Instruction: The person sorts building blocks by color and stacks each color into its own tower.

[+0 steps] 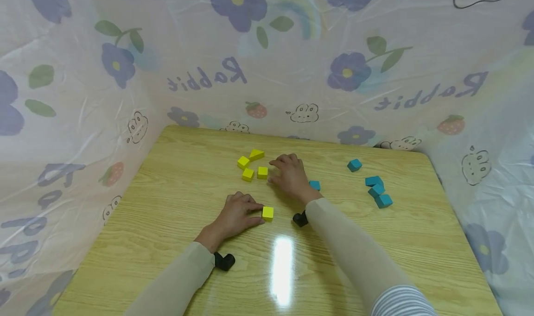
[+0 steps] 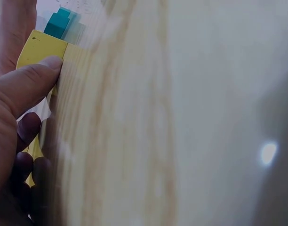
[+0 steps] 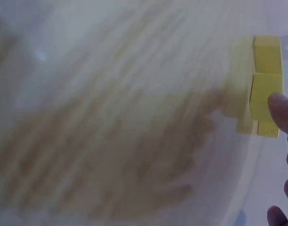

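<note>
My left hand (image 1: pixel 235 216) rests low over the wooden table, thumb and index finger at the near yellow cube (image 1: pixel 268 213). In the left wrist view the thumb tip presses on a face of this yellow cube (image 2: pixel 43 49). My right hand (image 1: pixel 289 177) is farther forward, its thumb and index finger spread just right of another yellow cube (image 1: pixel 263 173), with nothing between them. Left of that cube lie two more yellow cubes, one nearer (image 1: pixel 248 175) and one behind (image 1: pixel 244 162). A yellow triangular block (image 1: pixel 256 155) is at the back of this group.
A blue block (image 1: pixel 314 185) lies partly hidden behind the right wrist. On the right side are a single blue block (image 1: pixel 354 165) and a cluster of blue blocks (image 1: pixel 383 200). A printed curtain (image 1: pixel 275 89) encloses the table (image 1: pixel 175 167) at the back and sides.
</note>
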A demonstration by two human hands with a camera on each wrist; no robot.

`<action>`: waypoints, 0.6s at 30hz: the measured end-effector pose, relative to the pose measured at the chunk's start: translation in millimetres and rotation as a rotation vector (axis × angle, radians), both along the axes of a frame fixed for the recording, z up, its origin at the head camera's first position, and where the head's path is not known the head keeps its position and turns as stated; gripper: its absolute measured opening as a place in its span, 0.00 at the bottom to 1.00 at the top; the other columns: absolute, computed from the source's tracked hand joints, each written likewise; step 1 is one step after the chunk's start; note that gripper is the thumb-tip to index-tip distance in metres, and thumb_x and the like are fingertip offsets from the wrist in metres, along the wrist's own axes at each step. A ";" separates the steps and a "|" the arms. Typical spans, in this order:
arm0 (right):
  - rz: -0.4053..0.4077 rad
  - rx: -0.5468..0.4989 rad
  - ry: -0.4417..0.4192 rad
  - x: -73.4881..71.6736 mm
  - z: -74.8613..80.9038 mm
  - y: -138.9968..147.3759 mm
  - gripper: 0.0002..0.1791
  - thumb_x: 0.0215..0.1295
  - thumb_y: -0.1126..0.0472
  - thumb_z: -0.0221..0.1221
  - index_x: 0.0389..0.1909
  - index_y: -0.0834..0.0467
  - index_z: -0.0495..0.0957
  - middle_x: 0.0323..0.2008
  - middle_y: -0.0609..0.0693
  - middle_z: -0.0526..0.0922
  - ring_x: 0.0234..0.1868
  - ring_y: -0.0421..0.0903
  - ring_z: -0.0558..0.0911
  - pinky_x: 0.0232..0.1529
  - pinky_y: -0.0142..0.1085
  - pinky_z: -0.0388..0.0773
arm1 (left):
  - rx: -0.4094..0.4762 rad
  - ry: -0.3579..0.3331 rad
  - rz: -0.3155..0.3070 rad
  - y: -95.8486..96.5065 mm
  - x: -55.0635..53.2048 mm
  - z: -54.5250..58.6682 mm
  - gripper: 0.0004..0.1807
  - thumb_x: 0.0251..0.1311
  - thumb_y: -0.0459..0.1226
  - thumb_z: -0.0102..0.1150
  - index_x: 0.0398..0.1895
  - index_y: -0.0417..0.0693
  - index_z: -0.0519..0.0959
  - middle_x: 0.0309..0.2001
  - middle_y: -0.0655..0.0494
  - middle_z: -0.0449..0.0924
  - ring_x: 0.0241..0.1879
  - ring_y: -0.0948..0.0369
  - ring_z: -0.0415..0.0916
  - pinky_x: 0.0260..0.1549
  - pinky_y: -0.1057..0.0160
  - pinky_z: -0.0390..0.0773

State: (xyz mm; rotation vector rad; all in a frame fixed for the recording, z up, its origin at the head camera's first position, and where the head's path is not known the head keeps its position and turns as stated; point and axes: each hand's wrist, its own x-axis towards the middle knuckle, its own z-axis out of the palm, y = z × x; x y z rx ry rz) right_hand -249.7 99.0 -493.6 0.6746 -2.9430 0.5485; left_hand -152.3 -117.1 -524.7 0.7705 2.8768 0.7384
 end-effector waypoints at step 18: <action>0.085 0.359 0.205 -5.7 0.2 -18.9 0.22 0.65 0.45 0.58 0.54 0.52 0.76 0.55 0.48 0.74 0.60 0.52 0.67 0.62 0.51 0.63 | 0.015 0.010 0.000 0.4 -0.8 -2.1 0.24 0.56 0.59 0.64 0.53 0.63 0.83 0.41 0.71 0.77 0.40 0.67 0.64 0.49 0.59 0.60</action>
